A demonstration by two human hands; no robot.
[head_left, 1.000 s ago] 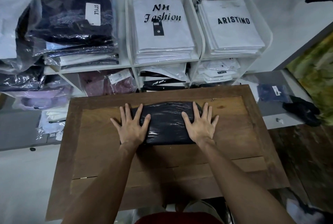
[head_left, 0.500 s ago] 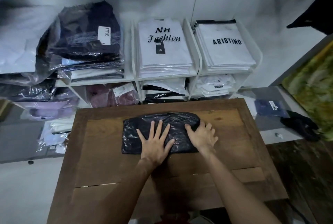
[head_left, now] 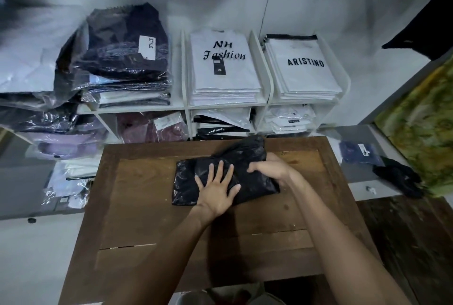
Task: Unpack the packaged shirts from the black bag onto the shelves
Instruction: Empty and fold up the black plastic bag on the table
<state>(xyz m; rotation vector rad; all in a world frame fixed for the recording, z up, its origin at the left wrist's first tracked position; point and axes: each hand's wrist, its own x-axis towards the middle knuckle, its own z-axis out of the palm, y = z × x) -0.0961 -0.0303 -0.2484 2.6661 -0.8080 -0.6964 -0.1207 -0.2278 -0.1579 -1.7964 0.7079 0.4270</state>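
black bag (head_left: 196,179) flat on table (head_left: 147,206). left hand (head_left: 217,188) spread, pressing bag. right hand (head_left: 269,168) pinching bag's raised right edge.

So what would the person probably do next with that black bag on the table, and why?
Probably carry the fold across to the left. The right hand pinches the black bag at its raised right end, while the left hand presses it flat on the wooden table.

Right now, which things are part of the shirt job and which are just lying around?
Part of the job:
black bag
left hand pressing it flat
right hand lifting its edge
white shelves
wooden table

Just lying around:
dark cloth
navy packet
green patterned fabric
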